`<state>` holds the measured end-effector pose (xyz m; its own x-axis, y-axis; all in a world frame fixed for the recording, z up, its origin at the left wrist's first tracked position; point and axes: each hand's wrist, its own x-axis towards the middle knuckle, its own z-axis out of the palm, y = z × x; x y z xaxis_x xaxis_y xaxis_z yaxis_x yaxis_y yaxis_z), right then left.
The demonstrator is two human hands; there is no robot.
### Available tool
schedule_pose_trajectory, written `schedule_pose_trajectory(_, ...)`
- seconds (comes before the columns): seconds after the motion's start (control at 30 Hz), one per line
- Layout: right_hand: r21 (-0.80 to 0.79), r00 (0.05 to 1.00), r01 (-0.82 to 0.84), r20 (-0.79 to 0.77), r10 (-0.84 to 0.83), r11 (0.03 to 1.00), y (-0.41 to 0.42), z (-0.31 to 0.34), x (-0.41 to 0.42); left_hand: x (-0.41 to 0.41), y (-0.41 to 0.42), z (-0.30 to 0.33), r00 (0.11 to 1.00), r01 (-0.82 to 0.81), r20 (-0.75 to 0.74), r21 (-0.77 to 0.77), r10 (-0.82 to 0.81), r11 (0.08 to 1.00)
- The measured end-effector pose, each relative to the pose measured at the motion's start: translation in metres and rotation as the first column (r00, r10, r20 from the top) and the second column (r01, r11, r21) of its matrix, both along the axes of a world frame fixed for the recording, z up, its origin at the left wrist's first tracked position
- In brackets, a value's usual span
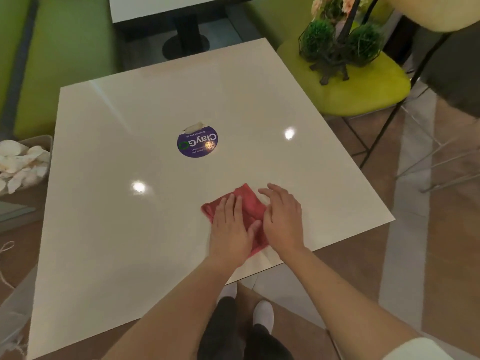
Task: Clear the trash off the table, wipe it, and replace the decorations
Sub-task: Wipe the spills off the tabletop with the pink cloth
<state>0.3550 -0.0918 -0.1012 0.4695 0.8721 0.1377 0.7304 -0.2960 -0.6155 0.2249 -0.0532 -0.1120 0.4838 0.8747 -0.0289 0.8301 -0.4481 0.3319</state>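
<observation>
red cloth [248,203] lies near the front edge of the glossy white table [109,229], with the left hand [230,229] pressing flat on it, fingers straight, and the right hand [283,219] touching its right side, fingers loosely spread, gripping nothing. being bunched and only pinned, it could slide out or miss strips of the surface, and the round sticker's [198,142] lifted top edge could snag. the decorations [340,45] on the green chair [368,92] look top-heavy and might tip if knocked.
</observation>
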Motion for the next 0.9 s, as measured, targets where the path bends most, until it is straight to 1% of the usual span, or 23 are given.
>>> schedule_pose_trajectory(0.03, -0.017, 1.0, 0.009, 0.025, -0.009, 1.0, -0.001, 0.0, 0.005, 0.005, -0.003, -0.008, 0.997, 0.025, -0.074, 0.005, -0.025, 1.0)
schedule_pose_trajectory(0.1, -0.043, 0.998, 0.026, 0.051, -0.024, 0.999, -0.004, -0.002, 0.016, 0.013, -0.002, -0.02, 0.989, 0.047, -0.142, 0.03, -0.043, 0.998)
schedule_pose_trajectory(0.27, -0.105, 0.99, 0.109, 0.106, -0.098, 0.988, -0.008, -0.006, 0.05, 0.061, 0.039, -0.019, 0.972, 0.13, -0.192, -0.049, -0.137, 0.99)
schedule_pose_trajectory(0.37, -0.111, 0.982, 0.146, 0.133, -0.131, 0.983, -0.007, -0.009, 0.065, 0.078, 0.049, -0.017, 0.972, 0.135, -0.187, -0.066, -0.145, 0.989)
schedule_pose_trajectory(0.47, -0.106, 0.98, 0.177, 0.113, -0.165, 0.978, -0.002, -0.014, 0.061, 0.053, 0.041, -0.021, 0.971, 0.178, -0.164, -0.001, -0.176, 0.984)
schedule_pose_trajectory(0.53, -0.109, 0.982, 0.179, 0.074, -0.172, 0.978, 0.004, -0.014, 0.049, 0.027, 0.035, -0.024, 0.966, 0.192, -0.178, 0.016, -0.186, 0.981)
schedule_pose_trajectory(0.67, -0.114, 0.993, 0.112, 0.061, -0.105, 0.987, 0.01, -0.012, 0.034, 0.005, 0.031, -0.023, 0.954, 0.219, -0.216, 0.038, -0.206, 0.975)
schedule_pose_trajectory(0.73, -0.112, 0.995, 0.09, 0.06, -0.084, 0.99, 0.007, -0.012, 0.037, 0.009, 0.035, -0.023, 0.948, 0.216, -0.244, 0.025, -0.203, 0.976)
schedule_pose_trajectory(0.8, -0.12, 0.992, 0.116, 0.066, -0.108, 0.986, -0.002, -0.012, 0.047, 0.021, 0.043, -0.022, 0.951, 0.19, -0.253, 0.014, -0.18, 0.982)
schedule_pose_trajectory(0.9, -0.119, 0.966, 0.235, 0.134, -0.219, 0.965, -0.019, -0.008, 0.077, 0.051, 0.062, -0.017, 0.964, 0.078, -0.251, -0.052, -0.089, 0.996)
